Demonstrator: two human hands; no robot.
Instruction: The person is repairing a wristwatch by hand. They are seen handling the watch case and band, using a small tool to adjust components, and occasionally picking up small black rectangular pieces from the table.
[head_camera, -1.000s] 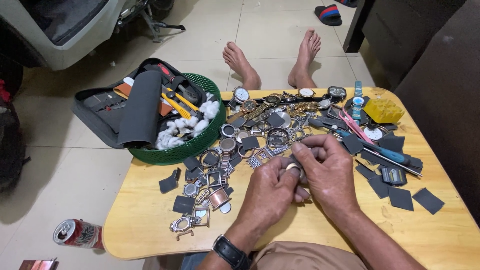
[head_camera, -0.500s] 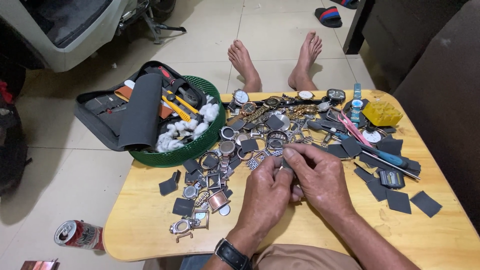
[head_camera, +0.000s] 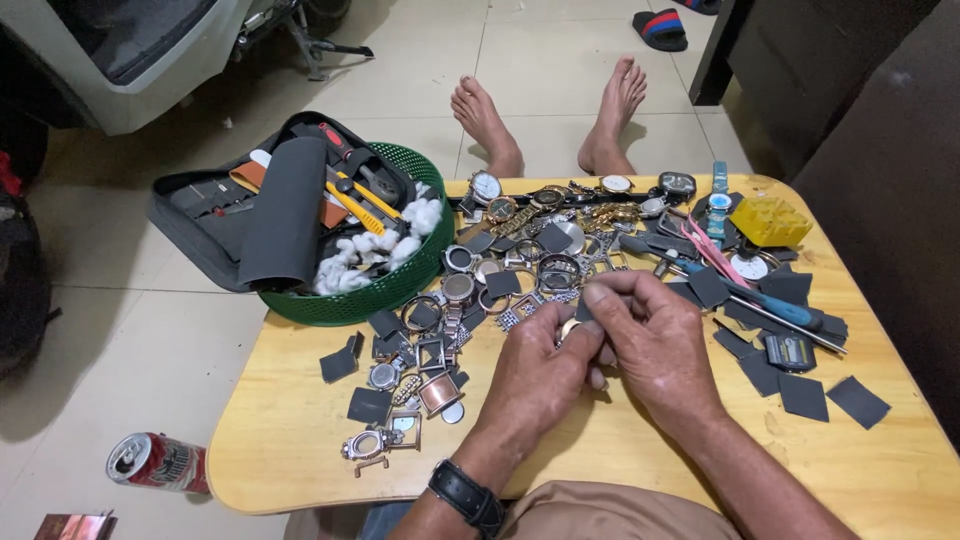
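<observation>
Over the wooden table (head_camera: 300, 440), the left hand (head_camera: 540, 375) and right hand (head_camera: 655, 340) meet, fingers pinched together on a small metal ring (head_camera: 568, 328). A yellow box (head_camera: 770, 220) sits at the table's far right corner, a green basket (head_camera: 385, 290) at its left, and a red can (head_camera: 155, 462) lies on the floor.

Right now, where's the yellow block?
In the head view the yellow block sits at the table's far right corner, beyond the right hand, with a small blue bottle just to its left and pink tweezers nearby.
</observation>
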